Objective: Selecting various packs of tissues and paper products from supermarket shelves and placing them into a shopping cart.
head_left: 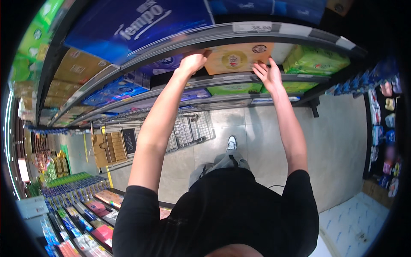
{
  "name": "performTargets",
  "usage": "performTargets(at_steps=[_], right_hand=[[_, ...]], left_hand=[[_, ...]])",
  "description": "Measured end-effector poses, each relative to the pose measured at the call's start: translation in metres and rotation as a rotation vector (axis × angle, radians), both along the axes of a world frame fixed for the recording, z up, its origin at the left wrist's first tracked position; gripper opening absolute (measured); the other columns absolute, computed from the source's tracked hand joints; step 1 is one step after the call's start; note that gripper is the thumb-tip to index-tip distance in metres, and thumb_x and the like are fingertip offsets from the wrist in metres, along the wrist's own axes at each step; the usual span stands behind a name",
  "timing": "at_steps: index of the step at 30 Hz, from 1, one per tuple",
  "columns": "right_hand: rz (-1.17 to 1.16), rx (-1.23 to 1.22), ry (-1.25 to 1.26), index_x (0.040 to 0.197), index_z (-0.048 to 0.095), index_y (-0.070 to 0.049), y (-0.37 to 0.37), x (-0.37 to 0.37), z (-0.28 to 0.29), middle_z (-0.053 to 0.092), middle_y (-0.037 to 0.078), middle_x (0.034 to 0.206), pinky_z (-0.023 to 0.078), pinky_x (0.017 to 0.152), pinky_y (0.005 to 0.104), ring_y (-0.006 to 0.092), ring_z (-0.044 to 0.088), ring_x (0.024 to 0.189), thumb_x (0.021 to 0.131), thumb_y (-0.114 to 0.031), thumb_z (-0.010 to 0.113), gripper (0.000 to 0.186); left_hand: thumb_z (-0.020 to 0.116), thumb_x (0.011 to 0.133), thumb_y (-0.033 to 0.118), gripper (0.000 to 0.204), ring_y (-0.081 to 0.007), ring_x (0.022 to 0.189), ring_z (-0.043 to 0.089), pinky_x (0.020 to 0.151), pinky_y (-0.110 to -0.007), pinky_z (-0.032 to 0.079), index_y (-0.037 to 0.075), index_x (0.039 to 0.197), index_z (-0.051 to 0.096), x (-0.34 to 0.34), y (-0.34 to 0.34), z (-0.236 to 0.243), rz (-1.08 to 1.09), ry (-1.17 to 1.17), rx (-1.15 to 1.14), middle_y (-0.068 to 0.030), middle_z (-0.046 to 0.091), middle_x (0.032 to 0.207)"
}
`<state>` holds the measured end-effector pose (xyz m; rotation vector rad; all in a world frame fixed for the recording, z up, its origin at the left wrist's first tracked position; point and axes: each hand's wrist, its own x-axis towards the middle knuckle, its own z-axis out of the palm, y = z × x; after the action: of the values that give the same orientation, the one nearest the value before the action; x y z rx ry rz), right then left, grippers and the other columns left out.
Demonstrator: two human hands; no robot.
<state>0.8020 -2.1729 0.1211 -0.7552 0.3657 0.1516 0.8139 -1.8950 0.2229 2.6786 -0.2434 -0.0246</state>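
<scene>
Package (233, 61), orange, sits on shelf (220, 80) between our two hands, long axis left to right along shelf edge; neither hand clearly nearer. Our left hand (192, 64) at its left end, fingers curled, tips hidden: we cannot tell hold. Our right hand (269, 76) at right end, fingers spread wide, gripping nothing; contact unclear.

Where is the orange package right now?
In the head view, the orange package is at upper centre on a shelf, between the person's left hand and right hand, left of a green package.
</scene>
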Motion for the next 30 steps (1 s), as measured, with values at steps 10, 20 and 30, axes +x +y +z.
performTargets(at_steps=[10, 20, 30], right_hand=[[0.14, -0.211, -0.09, 0.142, 0.028, -0.006, 0.045, -0.052, -0.011, 0.052, 0.009, 0.12, 0.043, 0.097, 0.0398, 0.027, 0.051, 0.117, 0.094, -0.026, 0.054, 0.058], [0.95, -0.351, 0.225, 0.118, 0.054, -0.01, 0.174, -0.217, -0.126, 0.062, 0.005, 0.102, 0.049, 0.078, 0.0284, 0.0155, 0.06, 0.09, 0.093, -0.029, 0.053, 0.032], [1.472, -0.438, 0.206, 0.118, 0.052, -0.007, 0.278, -0.367, -0.133, 0.06, 0.008, 0.104, 0.051, 0.08, 0.0319, 0.0178, 0.06, 0.089, 0.093, -0.025, 0.05, 0.03]], left_hand=[[0.061, 0.083, 0.019, 0.062, -0.0352, 0.116, 0.052, 0.098, -0.041, 0.043, 0.005, 0.138, 0.038, -0.235, 0.05, -0.128, -0.057, -0.157, -0.254, -0.0213, 0.05, 0.131], [0.062, 0.078, 0.026, 0.045, -0.0304, 0.097, 0.064, 0.085, -0.039, 0.05, 0.004, 0.117, 0.059, -0.782, -0.002, -0.298, 1.23, 0.743, -0.48, -0.0184, 0.066, 0.102], [0.062, 0.075, 0.02, 0.036, -0.0217, 0.084, 0.067, 0.08, -0.032, 0.051, 0.001, 0.106, 0.066, -0.851, -0.146, -0.344, 1.978, 0.503, -1.13, -0.0158, 0.07, 0.087]])
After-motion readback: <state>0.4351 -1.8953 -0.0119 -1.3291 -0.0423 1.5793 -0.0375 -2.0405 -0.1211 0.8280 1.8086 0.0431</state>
